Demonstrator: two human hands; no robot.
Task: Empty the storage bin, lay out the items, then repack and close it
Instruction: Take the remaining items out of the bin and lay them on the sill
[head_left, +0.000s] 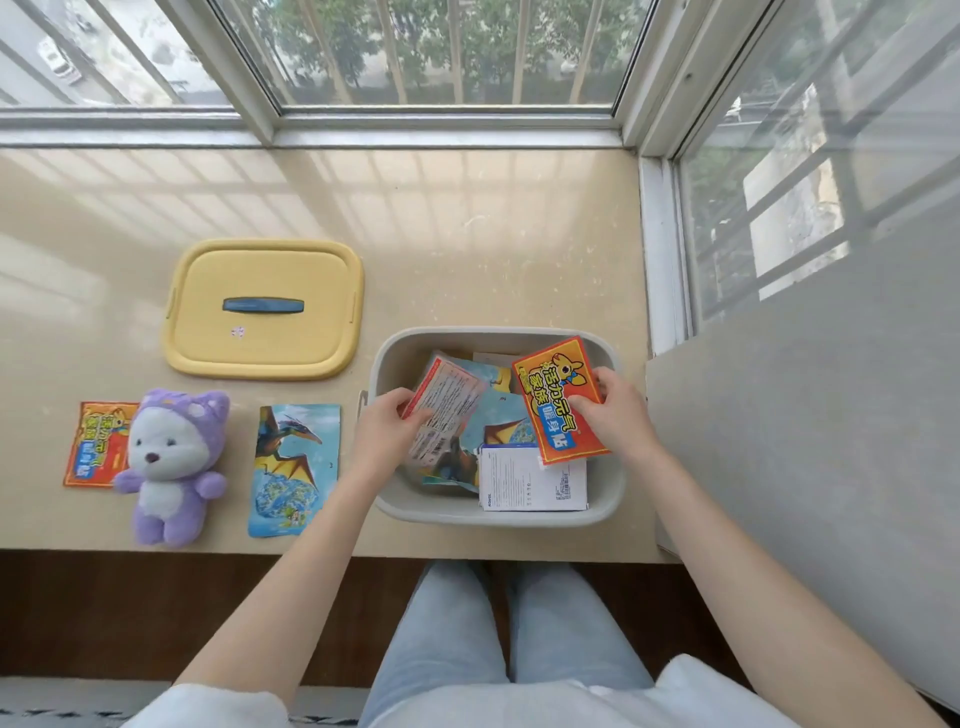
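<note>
Grey plastic bin (467, 517) is sitting on the table (467, 234), mouth facing up and long axis running left-right, parallel to the table's front edge.

Counts: one bin, one yellow lid (260, 345), one purple plush (171, 467), three red packets, two dinosaur packets showing, one white box (530, 480).

Both hands are working over the bin. Left hand (384, 431) is pinching the left red packet (447, 400), printed back facing up, tilted. Right hand (618, 410) is gripping the right red packet (556, 410), front facing up, long axis leaning toward the bin's far-right corner.

Inside the bin, the white box is lying flat against the near wall and the inner dinosaur packet (498, 421) is lying under the held packets.

Left of the bin, the lid is resting flat, blue handle (263, 305) up. Nearer the front edge, the outer dinosaur packet (296, 467) is lying just beside the bin, then the plush, then the third red packet (91, 447) farthest out, partly under the plush.

Edges: the bin's near rim is sitting close to the table's front edge, and its right rim is close to the side wall. A wide strip of table is running from the bin's far rim to the window frame (441, 137).
</note>
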